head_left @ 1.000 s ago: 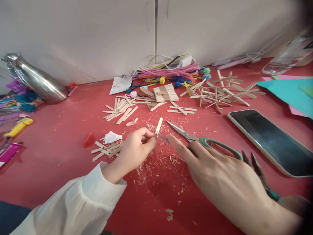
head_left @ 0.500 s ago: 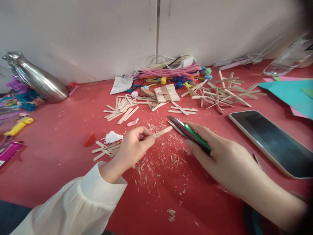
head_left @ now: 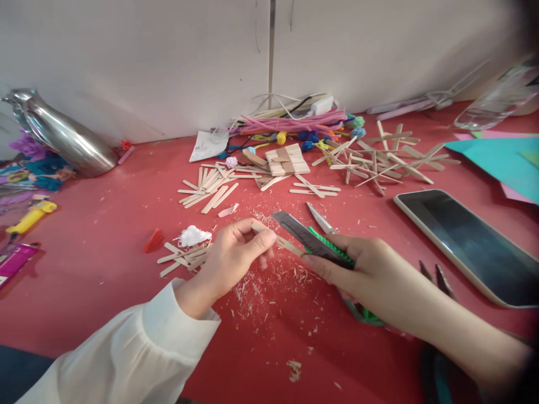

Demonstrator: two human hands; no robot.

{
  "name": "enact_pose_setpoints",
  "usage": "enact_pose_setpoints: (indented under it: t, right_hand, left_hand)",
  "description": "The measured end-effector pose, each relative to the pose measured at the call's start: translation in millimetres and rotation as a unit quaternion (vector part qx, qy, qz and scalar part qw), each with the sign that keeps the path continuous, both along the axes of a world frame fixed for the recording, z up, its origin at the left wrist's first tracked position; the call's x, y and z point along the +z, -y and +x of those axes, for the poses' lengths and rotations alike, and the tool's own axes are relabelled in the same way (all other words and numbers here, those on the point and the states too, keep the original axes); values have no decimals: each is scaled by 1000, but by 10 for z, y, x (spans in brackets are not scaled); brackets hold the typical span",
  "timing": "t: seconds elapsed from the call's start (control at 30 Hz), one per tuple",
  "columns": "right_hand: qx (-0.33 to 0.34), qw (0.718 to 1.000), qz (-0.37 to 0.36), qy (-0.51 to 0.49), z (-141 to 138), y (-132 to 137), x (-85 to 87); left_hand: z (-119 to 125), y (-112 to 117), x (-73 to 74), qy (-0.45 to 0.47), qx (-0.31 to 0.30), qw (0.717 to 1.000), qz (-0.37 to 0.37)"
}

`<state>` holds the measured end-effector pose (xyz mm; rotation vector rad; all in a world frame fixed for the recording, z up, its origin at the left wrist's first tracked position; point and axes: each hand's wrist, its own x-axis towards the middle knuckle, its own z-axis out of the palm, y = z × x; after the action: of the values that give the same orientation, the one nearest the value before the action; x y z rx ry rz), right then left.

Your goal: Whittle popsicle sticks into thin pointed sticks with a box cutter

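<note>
One bare left hand (head_left: 232,250) pinches a flat pale wooden stick (head_left: 289,246) over the red bench (head_left: 357,362), the right hand (head_left: 367,268) clasping a green-and-black steel-bladed cutter (head_left: 312,238) that could nick those fingers if the stick twists.

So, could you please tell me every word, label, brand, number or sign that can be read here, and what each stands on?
No text can be read with certainty.
Magenta packet: marks on its white part, cut off by the picture edge, too unclear to read.
White paper slip: faint marks, too small to read.
Green-and-black knife: no legible lettering.
</note>
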<state>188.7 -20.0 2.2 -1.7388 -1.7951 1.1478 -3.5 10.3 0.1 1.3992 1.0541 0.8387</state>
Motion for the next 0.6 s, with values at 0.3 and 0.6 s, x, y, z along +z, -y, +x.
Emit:
enact_pose_setpoints:
  t: [0.3, 0.6]
  right_hand:
    - [8, 999, 20, -41, -34, 17, 29]
    - [-48, 990, 2, -129, -19, -16, 83]
  left_hand:
    - [56, 78, 10, -15, -61, 997, -43]
    - [6, 117, 61, -134, -232, 963, -18]
